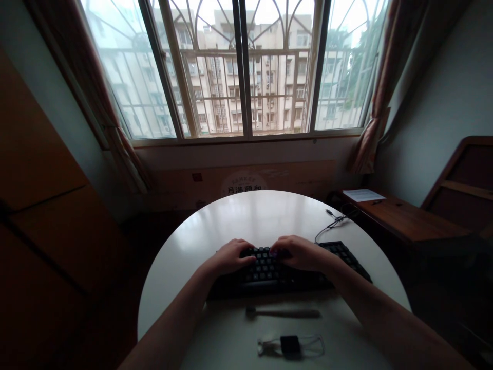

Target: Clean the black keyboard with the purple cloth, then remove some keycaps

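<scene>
A black keyboard (265, 275) with a number pad lies on a round white table (173, 288). My left hand (231, 257) rests over its left part, thumb and fingers apart, fingertips at the keys. Over the middle keys, my right hand (298, 252) has its fingers bent and close together. A small purple spot shows at its fingertips, and whatever they hold, if anything, is too small to make out. Nearer to me lies a brush (287, 312) with a long handle and dark head. Below it is a wire keycap puller (290, 345) with a black grip.
A black cable (331, 224) with a plug runs from behind the keyboard onto the table's far right. Right of the table stands a wooden bench (408, 218) with a paper sheet (363, 195). A barred window (246, 77) and curtains are ahead; a wooden cabinet (42, 205) is at left.
</scene>
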Available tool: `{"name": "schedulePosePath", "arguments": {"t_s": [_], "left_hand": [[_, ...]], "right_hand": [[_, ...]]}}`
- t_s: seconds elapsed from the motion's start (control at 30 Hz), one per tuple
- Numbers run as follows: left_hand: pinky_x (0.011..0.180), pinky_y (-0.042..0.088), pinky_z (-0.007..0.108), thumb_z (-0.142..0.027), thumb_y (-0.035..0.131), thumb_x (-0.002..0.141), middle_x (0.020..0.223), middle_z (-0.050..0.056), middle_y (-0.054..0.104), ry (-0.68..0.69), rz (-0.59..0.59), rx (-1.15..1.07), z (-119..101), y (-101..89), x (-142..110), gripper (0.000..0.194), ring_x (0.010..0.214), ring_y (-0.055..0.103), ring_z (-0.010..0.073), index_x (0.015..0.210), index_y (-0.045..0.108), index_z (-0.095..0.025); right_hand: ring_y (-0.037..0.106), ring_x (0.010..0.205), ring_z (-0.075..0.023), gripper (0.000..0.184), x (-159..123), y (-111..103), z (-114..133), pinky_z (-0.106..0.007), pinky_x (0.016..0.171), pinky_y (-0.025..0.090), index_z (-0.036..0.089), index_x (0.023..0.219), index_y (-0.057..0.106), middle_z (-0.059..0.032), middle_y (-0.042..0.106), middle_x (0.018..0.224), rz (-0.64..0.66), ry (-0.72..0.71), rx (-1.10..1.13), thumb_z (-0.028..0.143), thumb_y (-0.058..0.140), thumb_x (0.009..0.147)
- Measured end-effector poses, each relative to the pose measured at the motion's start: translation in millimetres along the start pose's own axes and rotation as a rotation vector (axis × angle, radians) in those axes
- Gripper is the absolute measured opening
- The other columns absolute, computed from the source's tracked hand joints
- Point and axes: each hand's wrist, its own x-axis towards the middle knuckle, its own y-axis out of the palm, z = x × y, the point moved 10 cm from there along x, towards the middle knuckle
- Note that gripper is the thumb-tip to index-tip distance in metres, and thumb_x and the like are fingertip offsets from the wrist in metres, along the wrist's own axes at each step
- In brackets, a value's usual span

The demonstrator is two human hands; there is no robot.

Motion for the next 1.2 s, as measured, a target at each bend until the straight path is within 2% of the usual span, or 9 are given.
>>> {"name": "schedulePosePath", "arguments": {"t_s": [0.1, 0.23, 0.37, 0.53, 0.77, 0.87, 1.03, 1.2], "left_hand": [[0.096, 0.044, 0.037, -0.049, 0.058, 0.087, 0.118, 0.007, 0.066, -0.007, 0.008, -0.007, 2, 1.4, 0, 0.040, 0.112, 0.057, 0.0280, 0.117, 0.067, -0.024], [0.096, 0.044, 0.037, -0.048, 0.058, 0.086, 0.118, 0.008, 0.067, -0.003, 0.006, -0.012, 2, 1.6, 1, 0.040, 0.112, 0.057, 0.0279, 0.116, 0.068, -0.024], [0.095, 0.045, 0.037, -0.048, 0.057, 0.087, 0.116, 0.007, 0.067, 0.004, 0.009, -0.014, 2, 2.0, 1, 0.039, 0.110, 0.058, 0.0276, 0.115, 0.068, -0.024], [0.095, 0.045, 0.037, -0.048, 0.057, 0.087, 0.117, 0.007, 0.067, 0.000, 0.011, -0.014, 2, 1.7, 1, 0.039, 0.111, 0.057, 0.0279, 0.116, 0.068, -0.024], [0.095, 0.044, 0.036, -0.048, 0.057, 0.087, 0.117, 0.008, 0.067, 0.000, 0.013, -0.006, 2, 1.9, 2, 0.039, 0.111, 0.058, 0.0275, 0.117, 0.068, -0.024], [0.095, 0.044, 0.037, -0.048, 0.057, 0.087, 0.118, 0.008, 0.067, 0.002, 0.009, 0.000, 3, 2.7, 2, 0.039, 0.112, 0.057, 0.0278, 0.117, 0.067, -0.024], [0.095, 0.044, 0.037, -0.047, 0.059, 0.087, 0.117, 0.008, 0.067, 0.005, -0.002, 0.006, 4, 2.8, 2, 0.038, 0.111, 0.058, 0.0278, 0.116, 0.068, -0.023], [0.094, 0.045, 0.036, -0.045, 0.059, 0.087, 0.116, 0.008, 0.068, -0.009, 0.006, 0.008, 2, 1.9, 2, 0.037, 0.110, 0.058, 0.0277, 0.116, 0.068, -0.023]], "right_hand": [[0.063, 0.092, -0.0190, 0.035, -3, -6, -4, -0.029, 0.084, 0.048, 0.020, 0.108, 0.069, -0.0066, 0.068, 0.103, -0.018, 0.031, -0.026, 0.011, 0.066, 0.074], [0.064, 0.091, -0.0189, 0.028, -4, -12, -13, -0.028, 0.083, 0.048, 0.017, 0.098, 0.072, -0.0073, 0.068, 0.099, -0.038, 0.077, -0.073, 0.010, 0.063, 0.073], [0.065, 0.081, -0.0172, 0.024, -2, -6, -15, -0.026, 0.078, 0.048, 0.018, 0.093, 0.076, -0.0058, 0.070, 0.089, 0.014, 0.081, -0.102, 0.010, 0.060, 0.077], [0.065, 0.080, -0.0164, 0.022, -1, 0, -7, -0.026, 0.077, 0.047, 0.022, 0.096, 0.077, -0.0047, 0.070, 0.093, 0.034, 0.073, -0.099, 0.017, 0.062, 0.081], [0.065, 0.083, -0.0184, 0.024, -6, 5, -5, -0.026, 0.074, 0.045, 0.026, 0.103, 0.077, -0.0046, 0.073, 0.097, 0.137, 0.096, -0.150, 0.026, 0.063, 0.084], [0.067, 0.088, -0.0195, 0.025, -6, 6, -3, -0.027, 0.076, 0.045, 0.026, 0.105, 0.076, -0.0043, 0.073, 0.101, 0.140, 0.102, -0.158, 0.029, 0.061, 0.086], [0.068, 0.094, -0.0220, 0.026, -4, 12, -1, -0.029, 0.081, 0.047, 0.025, 0.104, 0.077, -0.0051, 0.075, 0.104, 0.125, 0.154, -0.175, 0.029, 0.059, 0.086], [0.069, 0.093, -0.0222, 0.026, -7, 17, -3, -0.028, 0.082, 0.047, 0.024, 0.103, 0.077, -0.0050, 0.076, 0.102, 0.202, 0.169, -0.115, 0.028, 0.059, 0.085]]}}
